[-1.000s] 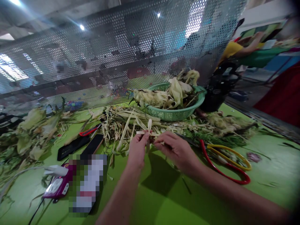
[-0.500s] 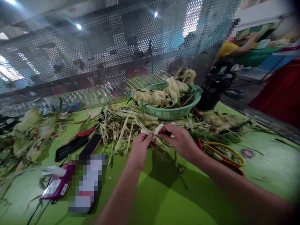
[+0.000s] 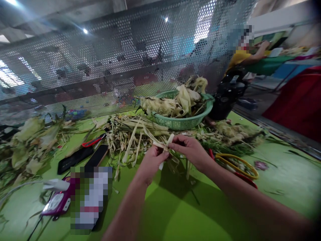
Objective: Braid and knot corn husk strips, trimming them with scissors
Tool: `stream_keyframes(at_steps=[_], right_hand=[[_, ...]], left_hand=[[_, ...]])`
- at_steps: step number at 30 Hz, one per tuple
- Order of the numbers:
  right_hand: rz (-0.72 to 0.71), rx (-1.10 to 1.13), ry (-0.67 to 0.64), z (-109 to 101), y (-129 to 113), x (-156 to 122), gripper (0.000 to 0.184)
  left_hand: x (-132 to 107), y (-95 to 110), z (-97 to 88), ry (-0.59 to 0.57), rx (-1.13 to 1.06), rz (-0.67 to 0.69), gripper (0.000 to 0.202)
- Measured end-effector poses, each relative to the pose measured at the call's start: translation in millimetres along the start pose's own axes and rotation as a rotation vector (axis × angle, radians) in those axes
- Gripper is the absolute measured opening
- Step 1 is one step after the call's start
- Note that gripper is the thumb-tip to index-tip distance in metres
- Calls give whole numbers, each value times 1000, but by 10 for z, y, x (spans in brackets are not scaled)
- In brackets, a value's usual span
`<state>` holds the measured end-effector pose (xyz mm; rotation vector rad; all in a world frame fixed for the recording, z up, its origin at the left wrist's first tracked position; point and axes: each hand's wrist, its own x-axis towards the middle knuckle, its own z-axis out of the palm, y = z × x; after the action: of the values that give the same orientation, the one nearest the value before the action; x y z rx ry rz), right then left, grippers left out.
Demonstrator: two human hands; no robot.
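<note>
Pale corn husk strips [image 3: 165, 146] are pinched between my two hands, crossing each other near the fingertips. My left hand [image 3: 152, 164] has its thumb and fingers closed on the strips from the left. From the right, my right hand [image 3: 188, 149] grips the same strips between thumb and forefinger. Just behind them lies a heap of dried husk pieces [image 3: 127, 134] on the green table. A green plastic basket [image 3: 175, 123] beyond the hands holds husks with silk [image 3: 185, 100]. Scissors with yellow and red handles [image 3: 238, 164] lie right of my right forearm.
On the left are a red utility knife [image 3: 94, 140], dark phones [image 3: 75, 159], a purple power bank [image 3: 59, 199] with a cable, and leafy husks [image 3: 27, 144]. A perforated metal panel [image 3: 100, 67] stands behind. A black container [image 3: 229, 95] and a person in yellow [image 3: 239, 60] are at right.
My left hand has turned slightly and its thumb has shifted lower along the husk strips. My right hand keeps its pinch. The view has shifted a little.
</note>
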<state>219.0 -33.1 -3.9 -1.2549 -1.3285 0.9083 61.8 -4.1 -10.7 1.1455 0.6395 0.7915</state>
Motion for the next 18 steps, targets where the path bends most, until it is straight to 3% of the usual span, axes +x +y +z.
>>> stream_keyframes(at_steps=[11, 18], right_hand=[[-53, -44, 198, 38, 94, -12, 14], [20, 6, 176, 25, 59, -32, 16]], left_hand=[[18, -51, 21, -90, -1, -11, 25], [-1, -32, 26, -106, 26, -42, 26]])
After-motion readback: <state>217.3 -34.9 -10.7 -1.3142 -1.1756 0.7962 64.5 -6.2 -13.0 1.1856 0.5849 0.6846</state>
